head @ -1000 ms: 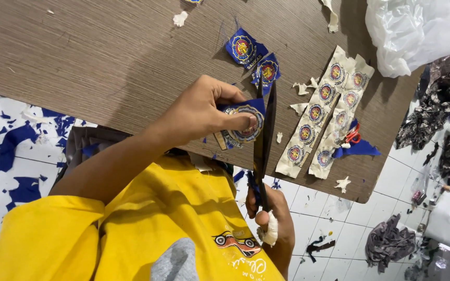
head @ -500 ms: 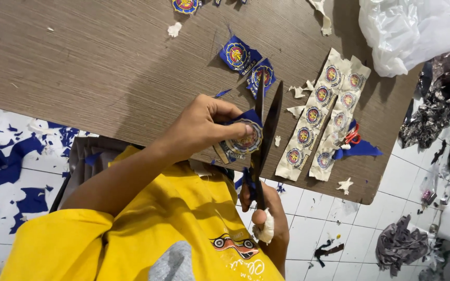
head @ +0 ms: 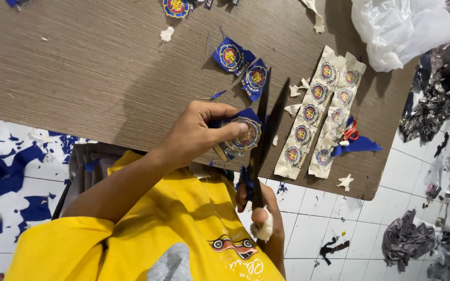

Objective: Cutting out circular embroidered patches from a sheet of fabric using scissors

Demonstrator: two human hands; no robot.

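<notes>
**A:** Honestly, what's what in this shot? Going left to right, please.

**B:** Blue scraps [head: 6,171] litter the tiled floor at 9 o'clock. Next is the left hand [head: 199,132], pinching a round embroidered badge [head: 243,136] over the near edge of the brown table [head: 79,78], thumb on top. At 6 o'clock the right hand [head: 266,224] is closed around the handles of the scissors [head: 266,119], whose blades are parted beside the badge. At 3 o'clock lie two pale strips of uncut badges [head: 313,119].

**A:** How would the badge handle?

**B:** Light and floppy, I'd guess, stiffer where it's stitched. I'd hold it on the stitched middle and leave the rim free, since the loose blue edge would fold.

**A:** Anything you can't make out?

**B:** The scissor handles are buried in the fist, and one finger has a white wrap. The fingers under the badge are hidden. At 1 o'clock a clear plastic bag [head: 397,26] is cut off by the frame.
</notes>
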